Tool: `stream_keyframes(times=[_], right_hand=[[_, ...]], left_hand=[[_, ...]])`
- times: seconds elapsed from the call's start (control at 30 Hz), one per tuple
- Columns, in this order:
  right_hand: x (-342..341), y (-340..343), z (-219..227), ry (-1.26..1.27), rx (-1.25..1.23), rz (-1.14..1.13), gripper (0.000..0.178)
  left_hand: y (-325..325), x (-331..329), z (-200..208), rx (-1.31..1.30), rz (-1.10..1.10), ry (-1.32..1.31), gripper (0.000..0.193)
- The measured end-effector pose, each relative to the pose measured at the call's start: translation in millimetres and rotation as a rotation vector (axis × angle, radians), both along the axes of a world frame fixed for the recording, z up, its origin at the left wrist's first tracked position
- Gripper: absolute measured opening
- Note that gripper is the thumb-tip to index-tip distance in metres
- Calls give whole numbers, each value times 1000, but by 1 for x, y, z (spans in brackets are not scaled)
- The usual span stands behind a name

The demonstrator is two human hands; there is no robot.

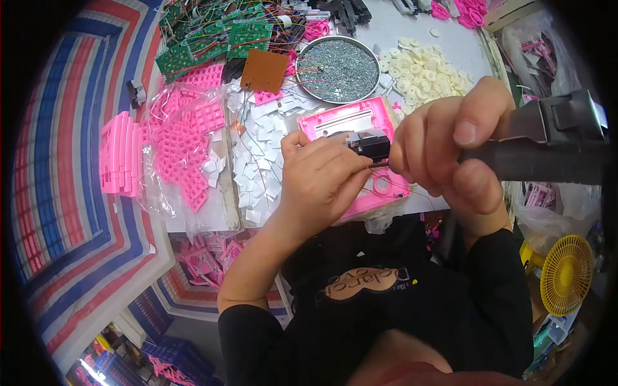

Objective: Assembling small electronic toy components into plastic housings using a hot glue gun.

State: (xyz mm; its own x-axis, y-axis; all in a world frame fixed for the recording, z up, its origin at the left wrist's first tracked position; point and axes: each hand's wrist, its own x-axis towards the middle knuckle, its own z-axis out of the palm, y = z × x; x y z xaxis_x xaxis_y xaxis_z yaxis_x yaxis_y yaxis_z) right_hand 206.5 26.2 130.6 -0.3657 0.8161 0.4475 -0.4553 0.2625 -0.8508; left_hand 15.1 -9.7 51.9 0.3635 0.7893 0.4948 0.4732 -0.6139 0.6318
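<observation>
Fingers of the left hand (322, 174) pinched a small black plastic module (370, 147) over a pink plastic shell (364, 204) at the near edge of the table (399, 26); contact between module and shell could not be confirmed. The module appeared light, rigid and somewhat slippery, best held by its sides. The shell was judged thin-walled and crackable, best steadied at its rim. The right hand (444, 141) was wrapped around a dark handheld tool (528, 157), probably heavier, warranting a full grip.

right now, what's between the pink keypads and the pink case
In the head view, scattered white squares lie between the keypads and case; the left hand is there too, partly covering the case.
</observation>
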Motion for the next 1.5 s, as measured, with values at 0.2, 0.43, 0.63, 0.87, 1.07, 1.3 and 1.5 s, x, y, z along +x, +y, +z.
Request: stream_keyframes(times=[0.2, 0.43, 0.63, 0.87, 1.07, 1.3, 1.5], right_hand=[[1, -1, -8, -1, 11, -12, 33], [14, 11, -8, 16, -67, -19, 32], [13, 11, 4, -77, -113, 21, 34], [34, 16, -28, 7, -49, 98, 34], [35, 16, -25, 11, -9, 86, 33], [10, 25, -34, -46, 129, 55, 32], [-12, 22, -46, -286, 270, -59, 31]], left_hand=[[2, 4, 1, 99, 14, 98, 21], [52, -22, -5, -397, -7, 132, 22], [62, -11, 5, -463, -88, 350, 22], [70, -3, 15, -595, -103, 450, 22], [48, -18, 14, -177, 54, 241, 36], [-24, -5, -28, 30, 289, 339, 42], [-14, -11, -36, -24, 211, 274, 49]])
